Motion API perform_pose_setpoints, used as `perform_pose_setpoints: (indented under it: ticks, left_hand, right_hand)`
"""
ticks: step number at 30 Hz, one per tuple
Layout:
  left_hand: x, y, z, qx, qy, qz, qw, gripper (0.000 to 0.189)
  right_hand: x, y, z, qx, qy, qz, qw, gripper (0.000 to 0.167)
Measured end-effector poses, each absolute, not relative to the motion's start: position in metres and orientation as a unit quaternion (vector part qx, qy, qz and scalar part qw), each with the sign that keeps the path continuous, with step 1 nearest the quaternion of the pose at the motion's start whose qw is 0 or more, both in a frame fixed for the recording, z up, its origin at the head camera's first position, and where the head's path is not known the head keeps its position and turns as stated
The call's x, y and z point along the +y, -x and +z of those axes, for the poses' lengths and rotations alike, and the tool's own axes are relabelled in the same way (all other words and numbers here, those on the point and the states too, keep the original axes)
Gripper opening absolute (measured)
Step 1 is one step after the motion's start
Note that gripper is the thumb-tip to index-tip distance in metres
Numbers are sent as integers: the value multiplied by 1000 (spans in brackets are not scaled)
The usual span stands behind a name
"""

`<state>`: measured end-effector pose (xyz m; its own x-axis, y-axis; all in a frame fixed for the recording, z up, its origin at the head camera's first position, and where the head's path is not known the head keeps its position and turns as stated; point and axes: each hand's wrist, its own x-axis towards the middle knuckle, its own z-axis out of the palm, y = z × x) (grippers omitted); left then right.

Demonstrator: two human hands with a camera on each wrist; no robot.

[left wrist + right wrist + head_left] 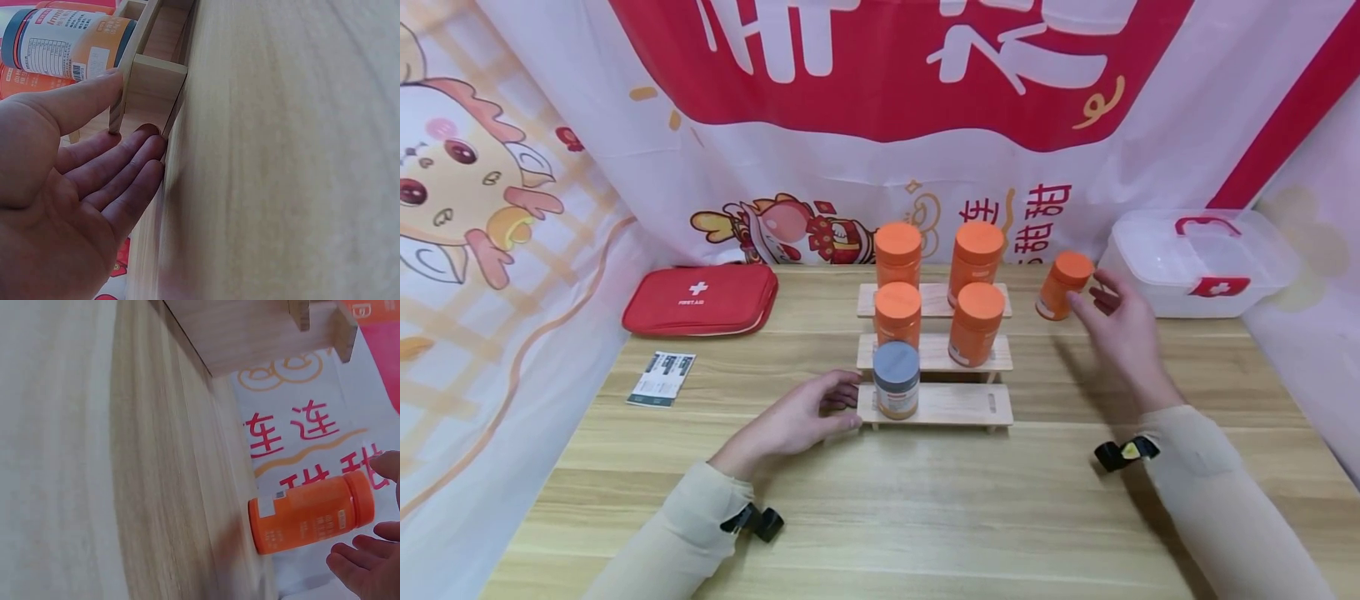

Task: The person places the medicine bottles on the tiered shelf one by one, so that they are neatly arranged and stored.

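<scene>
My left hand (808, 412) is at the left end of the lowest tier of a wooden tiered stand (958, 404); in the left wrist view, thumb and index fingertip pinch the board's end, other fingers extended below. A grey-lidded jar (897, 392) stands on that tier, close to the hand. My right hand (1123, 325) is beside an orange bottle (1060, 292) standing on the table right of the stand. In the right wrist view its thumb and fingers spread around the bottle's cap (360, 499), with a gap showing below it.
Several orange bottles (976, 325) stand on the middle and back tiers. A red first-aid pouch (700, 300) and a printed card (662, 379) lie at left. A clear lidded box (1202, 258) with a red handle stands behind my right hand. Printed cloth (880, 158) hangs behind the table.
</scene>
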<state>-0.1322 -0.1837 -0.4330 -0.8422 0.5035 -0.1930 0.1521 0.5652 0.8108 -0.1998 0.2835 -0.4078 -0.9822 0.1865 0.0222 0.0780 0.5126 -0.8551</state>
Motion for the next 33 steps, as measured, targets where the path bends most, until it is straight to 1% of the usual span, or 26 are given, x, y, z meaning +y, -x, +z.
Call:
perform_pose_setpoints:
  ticks: [7, 13, 23, 28, 33]
  left_hand:
    - [-184, 132, -433, 860, -190, 427, 206, 60]
    - [-184, 132, -434, 859, -195, 427, 205, 60]
    - [-184, 132, -435, 859, -189, 428, 206, 60]
    - [-184, 132, -434, 860, -191, 426, 205, 60]
    - [-184, 132, -434, 860, -190, 426, 205, 60]
  right_hand:
    - [286, 220, -419, -853, 86, 512, 50, 84]
    - [285, 229, -427, -843, 96, 527, 43, 84]
    - [285, 236, -432, -842, 112, 525, 47, 82]
    - [285, 235, -432, -835, 127, 534, 37, 84]
    - [285, 235, -430, -839, 122, 528, 38, 85]
